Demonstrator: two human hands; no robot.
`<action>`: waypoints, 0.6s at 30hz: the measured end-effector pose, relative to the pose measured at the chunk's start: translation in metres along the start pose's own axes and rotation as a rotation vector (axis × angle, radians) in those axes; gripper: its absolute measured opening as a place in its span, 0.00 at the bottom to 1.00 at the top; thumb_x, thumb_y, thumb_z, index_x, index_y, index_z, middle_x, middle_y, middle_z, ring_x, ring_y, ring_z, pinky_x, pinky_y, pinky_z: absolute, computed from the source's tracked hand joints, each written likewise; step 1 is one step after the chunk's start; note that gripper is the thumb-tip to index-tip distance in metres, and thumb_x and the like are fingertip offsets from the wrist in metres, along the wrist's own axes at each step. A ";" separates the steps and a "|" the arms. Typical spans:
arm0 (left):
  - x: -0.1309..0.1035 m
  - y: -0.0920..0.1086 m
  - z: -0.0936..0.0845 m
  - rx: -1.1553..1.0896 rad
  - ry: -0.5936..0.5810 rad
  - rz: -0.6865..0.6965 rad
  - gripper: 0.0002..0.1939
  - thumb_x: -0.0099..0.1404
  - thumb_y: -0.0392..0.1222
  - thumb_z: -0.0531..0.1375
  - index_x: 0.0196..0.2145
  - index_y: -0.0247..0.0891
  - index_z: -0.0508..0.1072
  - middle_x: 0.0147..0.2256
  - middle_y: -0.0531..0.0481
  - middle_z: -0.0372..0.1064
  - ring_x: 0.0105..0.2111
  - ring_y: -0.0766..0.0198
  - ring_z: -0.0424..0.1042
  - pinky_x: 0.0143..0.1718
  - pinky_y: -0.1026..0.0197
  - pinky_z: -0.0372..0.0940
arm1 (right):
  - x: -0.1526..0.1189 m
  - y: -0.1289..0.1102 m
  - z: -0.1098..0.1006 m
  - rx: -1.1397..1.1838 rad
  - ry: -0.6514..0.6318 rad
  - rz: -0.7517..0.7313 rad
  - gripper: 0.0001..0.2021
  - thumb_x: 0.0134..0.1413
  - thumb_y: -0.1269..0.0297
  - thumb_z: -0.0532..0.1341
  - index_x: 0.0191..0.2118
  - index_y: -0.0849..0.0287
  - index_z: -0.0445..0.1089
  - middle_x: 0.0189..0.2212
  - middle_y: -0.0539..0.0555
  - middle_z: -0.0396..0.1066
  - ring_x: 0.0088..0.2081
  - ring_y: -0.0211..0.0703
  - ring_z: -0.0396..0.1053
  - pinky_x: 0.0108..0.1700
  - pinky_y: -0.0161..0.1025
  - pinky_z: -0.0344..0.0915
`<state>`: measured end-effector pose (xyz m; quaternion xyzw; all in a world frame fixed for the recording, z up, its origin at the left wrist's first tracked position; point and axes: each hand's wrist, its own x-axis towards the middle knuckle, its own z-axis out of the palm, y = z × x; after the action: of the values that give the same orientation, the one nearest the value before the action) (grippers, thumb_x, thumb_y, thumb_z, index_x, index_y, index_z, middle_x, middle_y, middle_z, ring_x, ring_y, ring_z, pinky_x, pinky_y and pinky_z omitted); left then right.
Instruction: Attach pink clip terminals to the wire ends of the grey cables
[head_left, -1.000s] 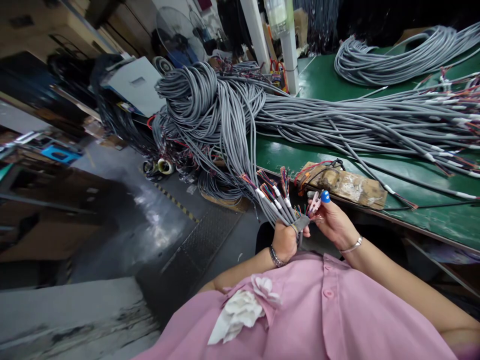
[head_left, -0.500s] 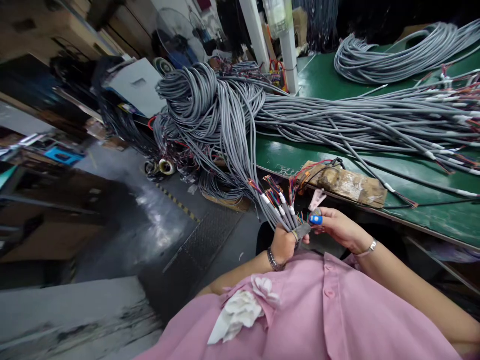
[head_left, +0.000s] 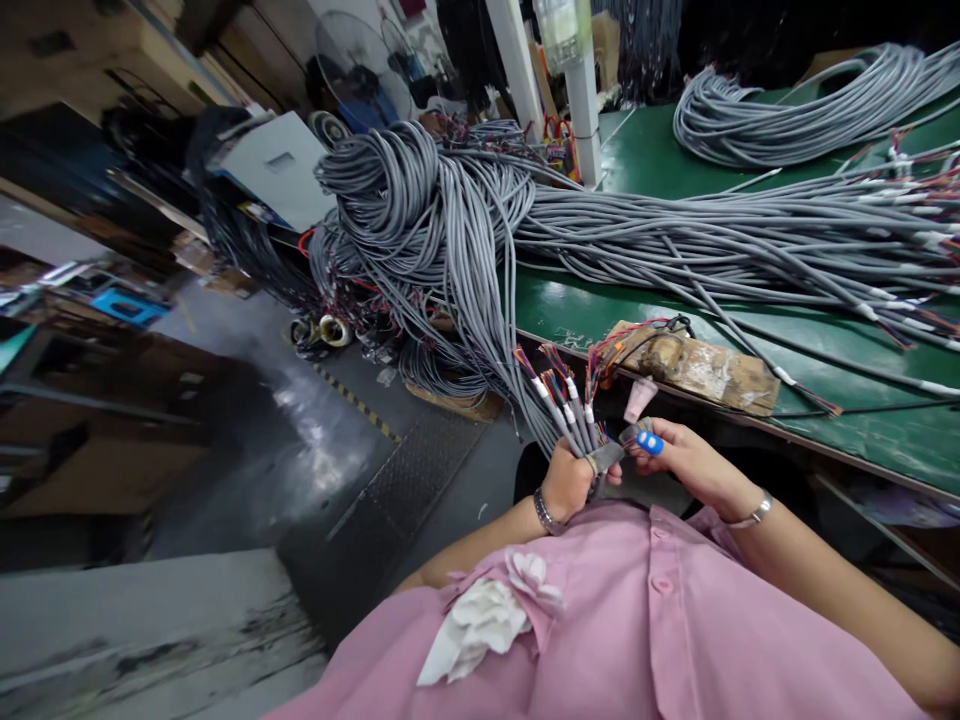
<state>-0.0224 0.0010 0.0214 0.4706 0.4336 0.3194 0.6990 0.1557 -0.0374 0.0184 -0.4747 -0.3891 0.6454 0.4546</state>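
Observation:
My left hand [head_left: 568,485] is closed around a bundle of grey cables [head_left: 564,420], with a grey wrap on its thumb. The cable ends point up and away from me, with white sleeves and stripped, multicoloured wires [head_left: 553,385] fanning out. Close beside the bundle's right side is my right hand [head_left: 679,455], its fingers drawn together and a blue wrap on the thumb. A grey band shows at its index finger. Past those fingertips sticks out a pale pink piece [head_left: 640,398]; whether it is held or worn cannot be made out. Anything pinched between the fingertips is hidden.
The green bench [head_left: 577,310] carries long grey cables [head_left: 675,235] and a coil [head_left: 780,115] at the back right. More looped cable [head_left: 386,185] hangs over the left end. At the front edge lies a taped wooden block [head_left: 705,370]. A white post [head_left: 583,110] rises behind.
My right hand has shifted slightly right and turned, so the blue thumb wrap and pink piece are tilted differently. My left hand keeps its grip; the wire ends have spread a little.

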 end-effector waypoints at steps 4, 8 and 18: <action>0.002 -0.004 0.000 -0.008 -0.006 0.054 0.16 0.53 0.50 0.66 0.23 0.31 0.74 0.20 0.47 0.70 0.19 0.63 0.70 0.24 0.60 0.68 | -0.004 0.012 0.009 0.102 0.117 -0.042 0.14 0.49 0.54 0.67 0.33 0.59 0.68 0.23 0.48 0.68 0.24 0.34 0.64 0.29 0.35 0.61; 0.001 -0.003 -0.003 0.030 -0.125 0.023 0.16 0.53 0.49 0.66 0.23 0.31 0.75 0.20 0.46 0.71 0.20 0.63 0.70 0.25 0.61 0.68 | -0.002 0.011 0.022 0.157 0.030 -0.112 0.13 0.53 0.54 0.64 0.31 0.58 0.65 0.21 0.50 0.72 0.24 0.39 0.69 0.29 0.36 0.60; -0.003 -0.005 -0.004 -0.071 0.023 0.051 0.17 0.54 0.50 0.65 0.21 0.32 0.75 0.19 0.46 0.71 0.20 0.63 0.71 0.25 0.62 0.66 | 0.012 0.007 0.021 0.202 0.027 -0.020 0.14 0.47 0.56 0.69 0.29 0.60 0.67 0.19 0.47 0.67 0.21 0.33 0.61 0.26 0.34 0.56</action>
<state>-0.0276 -0.0017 0.0172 0.4528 0.4178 0.3577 0.7017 0.1318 -0.0298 0.0138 -0.4313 -0.3205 0.6703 0.5118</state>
